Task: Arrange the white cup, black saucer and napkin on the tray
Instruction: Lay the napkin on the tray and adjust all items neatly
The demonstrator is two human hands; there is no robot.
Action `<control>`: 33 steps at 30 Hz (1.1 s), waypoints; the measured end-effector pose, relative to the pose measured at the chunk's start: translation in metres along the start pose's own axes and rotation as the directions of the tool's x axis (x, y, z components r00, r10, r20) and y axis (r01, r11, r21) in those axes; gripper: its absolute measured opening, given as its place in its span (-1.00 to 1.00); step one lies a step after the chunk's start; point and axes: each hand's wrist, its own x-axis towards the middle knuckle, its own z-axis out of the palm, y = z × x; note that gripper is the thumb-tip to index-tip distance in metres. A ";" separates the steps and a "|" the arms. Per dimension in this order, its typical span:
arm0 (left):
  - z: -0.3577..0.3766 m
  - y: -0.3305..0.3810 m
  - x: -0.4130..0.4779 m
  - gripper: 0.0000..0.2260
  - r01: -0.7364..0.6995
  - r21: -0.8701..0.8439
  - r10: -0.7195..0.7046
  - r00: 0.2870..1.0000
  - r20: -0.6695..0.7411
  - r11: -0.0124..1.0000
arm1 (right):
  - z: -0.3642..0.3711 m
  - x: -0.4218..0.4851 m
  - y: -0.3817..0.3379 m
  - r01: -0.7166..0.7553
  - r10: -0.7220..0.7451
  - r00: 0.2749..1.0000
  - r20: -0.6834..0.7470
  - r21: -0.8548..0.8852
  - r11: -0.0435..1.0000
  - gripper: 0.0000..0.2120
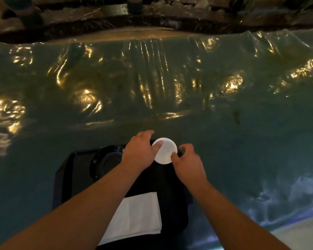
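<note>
A black tray [65, 179] lies on the table in front of me. The white cup [165, 152] stands at the tray's far right corner, seen from above. My left hand [138, 152] grips its left side, thumb on the rim. My right hand [187, 162] holds its right side with the fingers curled around it. The black saucer [105, 162] rests on the tray's far left part, partly hidden by my left forearm. A folded white napkin [137, 217] lies on the near part of the tray, its left edge under my left arm.
The table [170, 78] is covered with shiny wrinkled clear plastic over a greenish cloth, with bright light reflections. Beyond the far edge are dark rocks [170, 8] and plants. The table's near right edge [296, 230] shows pale.
</note>
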 end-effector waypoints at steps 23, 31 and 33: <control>0.017 0.004 -0.018 -0.64 0.288 -0.254 -0.267 0.957 0.114 0.923 | -0.002 0.048 -0.027 0.157 -0.123 0.981 0.147 -0.240 0.958 -0.70; 0.005 0.004 -0.004 -0.71 0.184 -0.160 -0.186 0.983 0.005 0.970 | -0.003 0.005 -0.015 0.280 -0.257 0.959 0.116 -0.273 0.920 -0.07; 0.004 0.004 -0.002 -0.80 0.193 -0.117 -0.191 0.981 0.024 0.974 | 0.003 0.004 -0.016 0.313 -0.282 0.949 0.140 -0.311 0.898 0.01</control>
